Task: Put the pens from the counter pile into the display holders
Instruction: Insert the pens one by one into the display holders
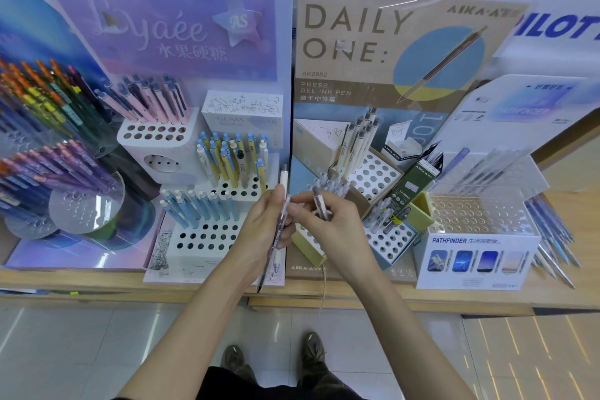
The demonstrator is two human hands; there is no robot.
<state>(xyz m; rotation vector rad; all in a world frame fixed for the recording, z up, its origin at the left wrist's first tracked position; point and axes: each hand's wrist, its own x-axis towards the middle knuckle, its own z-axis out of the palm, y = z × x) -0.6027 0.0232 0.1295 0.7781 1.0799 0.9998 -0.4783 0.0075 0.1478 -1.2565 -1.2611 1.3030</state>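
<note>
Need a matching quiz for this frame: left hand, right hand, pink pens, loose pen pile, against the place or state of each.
1. left hand
2. right hand
3. pink pens
4. loose pen pile

A. lies on the counter, right of the PATHFINDER box
B. holds one pen
C. stand in the white holder, upper left
D. grips two pens

Pairs: 1-D, 2-B, 3-C, 4-A
</note>
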